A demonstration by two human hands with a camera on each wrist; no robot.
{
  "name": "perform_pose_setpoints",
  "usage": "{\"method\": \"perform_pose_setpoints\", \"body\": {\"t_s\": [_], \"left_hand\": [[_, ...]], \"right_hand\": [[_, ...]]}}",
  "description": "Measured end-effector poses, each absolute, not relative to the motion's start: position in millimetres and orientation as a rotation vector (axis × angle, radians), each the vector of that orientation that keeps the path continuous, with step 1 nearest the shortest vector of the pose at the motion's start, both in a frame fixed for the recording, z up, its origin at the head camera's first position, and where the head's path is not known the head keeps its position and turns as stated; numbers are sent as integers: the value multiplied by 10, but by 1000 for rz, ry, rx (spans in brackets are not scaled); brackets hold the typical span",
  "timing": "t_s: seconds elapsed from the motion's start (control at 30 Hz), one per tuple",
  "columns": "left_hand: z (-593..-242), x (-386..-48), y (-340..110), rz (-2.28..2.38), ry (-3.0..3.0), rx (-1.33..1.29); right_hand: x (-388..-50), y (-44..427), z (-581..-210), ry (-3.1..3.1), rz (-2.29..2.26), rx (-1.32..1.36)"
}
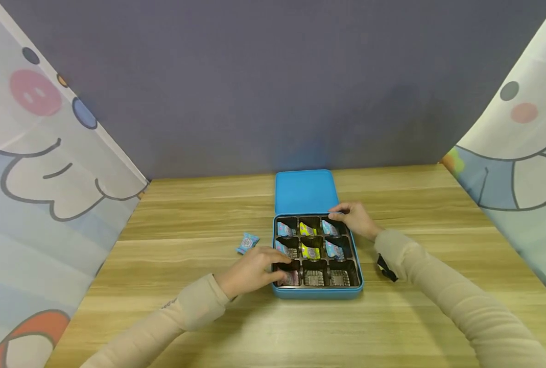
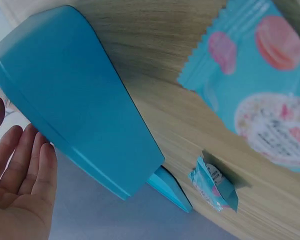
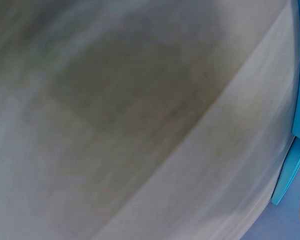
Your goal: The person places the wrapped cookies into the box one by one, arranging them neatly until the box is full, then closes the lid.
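Note:
A blue box [image 1: 317, 293] with a brown divided tray stands on the table, its lid [image 1: 306, 191] folded back. Blue and yellow wrapped candies, such as this yellow candy [image 1: 310, 251], sit in the back and middle rows. My left hand [image 1: 252, 270] is over the front left compartment, where a pinkish packet [image 1: 292, 278] lies; in the left wrist view its fingers look loosely extended. My right hand [image 1: 356, 220] holds the box's back right corner, fingers at the rim; the right wrist view catches only a sliver of it. The other two front compartments show bare bottoms.
A blue wrapped candy [image 1: 247, 243] lies on the wooden table [image 1: 185, 220] left of the box. The left wrist view has another blue candy [image 2: 270, 85] very close to the camera. A grey panel [image 1: 273, 87] stands behind, with printed cloths at both sides.

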State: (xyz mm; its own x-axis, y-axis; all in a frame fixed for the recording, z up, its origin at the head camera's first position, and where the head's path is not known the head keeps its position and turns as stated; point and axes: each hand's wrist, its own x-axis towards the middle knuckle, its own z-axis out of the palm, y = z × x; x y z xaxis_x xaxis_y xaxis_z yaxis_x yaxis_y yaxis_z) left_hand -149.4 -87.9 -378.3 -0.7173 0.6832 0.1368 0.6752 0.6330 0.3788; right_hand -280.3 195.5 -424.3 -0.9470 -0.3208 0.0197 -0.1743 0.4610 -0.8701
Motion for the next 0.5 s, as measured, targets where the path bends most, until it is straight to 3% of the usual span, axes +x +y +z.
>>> {"method": "perform_pose_setpoints", "body": {"t_s": [0.5], "left_hand": [[-3705, -1493, -1086, 979, 2960, 910]], "right_hand": [[-2797, 1948, -4245, 2551, -1499, -431]]}}
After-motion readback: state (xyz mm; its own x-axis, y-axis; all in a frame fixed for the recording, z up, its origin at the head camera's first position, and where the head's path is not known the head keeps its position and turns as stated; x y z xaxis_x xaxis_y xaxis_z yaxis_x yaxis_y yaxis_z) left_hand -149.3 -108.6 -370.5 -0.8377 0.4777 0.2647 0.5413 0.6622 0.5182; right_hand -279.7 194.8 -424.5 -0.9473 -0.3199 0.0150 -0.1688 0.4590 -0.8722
